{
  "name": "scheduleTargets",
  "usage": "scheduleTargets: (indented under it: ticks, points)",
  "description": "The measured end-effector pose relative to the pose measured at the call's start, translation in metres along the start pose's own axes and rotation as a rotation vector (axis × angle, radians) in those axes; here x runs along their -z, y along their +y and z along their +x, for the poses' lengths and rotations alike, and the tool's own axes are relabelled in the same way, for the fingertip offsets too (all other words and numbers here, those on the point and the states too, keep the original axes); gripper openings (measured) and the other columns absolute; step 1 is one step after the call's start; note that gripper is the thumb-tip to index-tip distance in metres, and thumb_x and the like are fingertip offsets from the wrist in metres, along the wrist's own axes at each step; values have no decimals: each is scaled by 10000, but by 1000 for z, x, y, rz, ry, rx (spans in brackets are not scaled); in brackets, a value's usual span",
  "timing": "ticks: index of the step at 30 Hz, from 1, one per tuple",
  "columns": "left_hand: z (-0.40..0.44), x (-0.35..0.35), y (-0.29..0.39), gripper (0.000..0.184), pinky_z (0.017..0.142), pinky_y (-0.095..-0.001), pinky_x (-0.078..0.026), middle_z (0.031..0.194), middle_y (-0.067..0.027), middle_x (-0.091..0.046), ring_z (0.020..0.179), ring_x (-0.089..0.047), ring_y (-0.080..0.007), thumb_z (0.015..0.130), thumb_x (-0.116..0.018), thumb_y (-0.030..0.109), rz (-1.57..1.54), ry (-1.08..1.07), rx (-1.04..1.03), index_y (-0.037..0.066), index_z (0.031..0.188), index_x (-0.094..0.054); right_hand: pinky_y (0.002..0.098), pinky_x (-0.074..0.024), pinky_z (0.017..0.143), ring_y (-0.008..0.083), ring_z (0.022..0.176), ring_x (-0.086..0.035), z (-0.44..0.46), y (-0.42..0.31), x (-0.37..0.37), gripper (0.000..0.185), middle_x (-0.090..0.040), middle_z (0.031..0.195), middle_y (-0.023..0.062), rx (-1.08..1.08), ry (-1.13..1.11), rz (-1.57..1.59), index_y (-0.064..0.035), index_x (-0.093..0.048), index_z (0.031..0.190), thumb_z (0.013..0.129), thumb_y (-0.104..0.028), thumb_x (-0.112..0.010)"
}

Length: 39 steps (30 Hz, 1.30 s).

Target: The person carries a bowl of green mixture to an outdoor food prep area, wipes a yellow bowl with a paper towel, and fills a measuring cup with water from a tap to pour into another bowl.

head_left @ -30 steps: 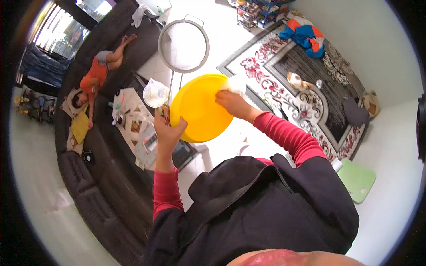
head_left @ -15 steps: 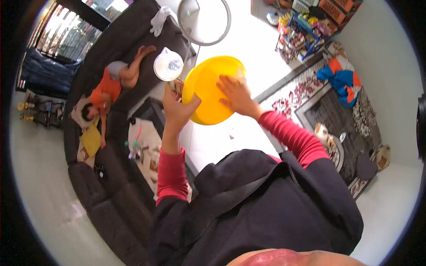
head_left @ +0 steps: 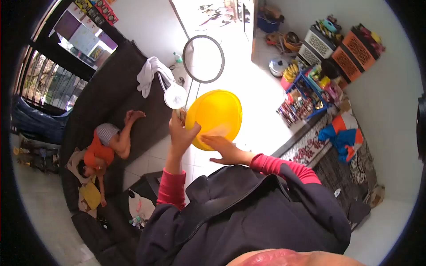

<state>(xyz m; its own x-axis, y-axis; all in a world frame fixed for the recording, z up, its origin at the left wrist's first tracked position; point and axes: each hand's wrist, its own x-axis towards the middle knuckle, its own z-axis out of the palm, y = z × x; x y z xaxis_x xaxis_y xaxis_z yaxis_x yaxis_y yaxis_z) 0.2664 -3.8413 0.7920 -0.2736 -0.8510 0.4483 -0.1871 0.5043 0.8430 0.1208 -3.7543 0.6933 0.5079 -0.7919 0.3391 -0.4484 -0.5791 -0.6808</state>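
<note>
A yellow plastic basin (head_left: 217, 111) is held up in front of me, its inside facing me. My left hand (head_left: 179, 139) is closed on its left rim, with the thumb over the edge. The fingers of that same hand also hold a small white jug (head_left: 175, 96) with a spout, just beyond the basin's left side; its handle is mostly hidden by them. At the near edge of the basin, my right hand (head_left: 228, 150) lies with its fingers stretched out, and its fingertips overlap the lower rim.
A round-topped stand (head_left: 222, 60) rises just ahead. Someone in orange (head_left: 100, 153) lies on the dark sofa (head_left: 95, 95) to the left, near a white cloth (head_left: 151, 73). Rightwards are a blue crate (head_left: 306, 91), a patterned rug (head_left: 308, 150) and blue-orange fabric (head_left: 341, 137).
My view has tilted up, showing more of the doorway. My right hand has moved from the basin's inner right side down to its near edge. The left hand keeps its hold.
</note>
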Motion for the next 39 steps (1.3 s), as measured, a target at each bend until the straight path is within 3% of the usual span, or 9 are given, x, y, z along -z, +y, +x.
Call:
scheduleTargets:
  ticks: [3,10,17,20,23,27,34,38,39]
  points:
    - [74,-13,-52,346,622,-208,-460,727,-36,-495,670,-534,-90,636,-659,22,42,14,72,19,887,-421,364,-281,997,245,1218,-350,43,97,61,557,-384,1304,118,-98,-197,-536,-84,-382,1265,757,-205,-577]
    - [278,-38,-146,336,701,-240,-466,814,-58,-493,746,-557,-129,660,-604,-63,-99,154,165,4,918,-400,309,-471,806,214,899,-603,184,300,126,227,-631,956,68,145,148,-369,-58,-609,967,763,-49,-510]
    - [521,-54,-265,341,617,-181,-393,736,-11,-353,664,-416,-77,639,-623,-36,-82,127,48,43,838,-358,331,-469,820,248,1044,-530,337,445,246,387,-535,1147,119,68,112,-374,-44,-521,1116,738,15,-464]
    - [621,-76,-305,337,569,-188,-396,691,-15,-368,605,-405,-86,631,-640,-3,-60,94,36,41,819,-364,327,-444,877,268,1068,-513,380,526,317,489,-523,1154,156,-81,98,-272,-29,-490,1170,701,104,-451]
    - [715,-99,-352,338,532,-215,-405,640,-30,-374,553,-390,-104,617,-656,42,136,56,-48,40,795,-368,341,-499,721,283,783,-615,430,620,374,394,-615,881,172,-586,169,-473,-42,-588,1053,678,64,-527]
    - [820,-132,-393,347,516,-240,-407,628,-51,-374,531,-380,-125,597,-660,67,259,57,-95,35,778,-366,341,-479,787,278,895,-591,562,681,445,333,-614,964,141,-84,629,-308,-63,-618,1017,751,78,-475]
    - [990,-160,-458,350,561,-289,-460,685,-94,-513,588,-537,-182,601,-666,86,164,121,-70,2,841,-426,345,-366,926,208,1041,-502,721,865,502,376,-546,1133,36,109,256,-439,-116,-557,1097,740,-36,-472]
    - [1084,-145,-528,349,576,-286,-466,701,-109,-530,604,-554,-199,611,-659,83,232,169,-76,-1,861,-431,341,-435,815,221,879,-578,778,924,505,290,-617,936,82,61,164,-195,-67,-621,949,702,23,-499]
    - [1106,-141,-541,350,584,-288,-467,701,-114,-530,607,-555,-204,616,-656,82,274,143,-42,-3,870,-431,323,-454,753,186,793,-579,791,941,517,285,-609,850,73,-122,-102,119,-61,-622,918,705,35,-459]
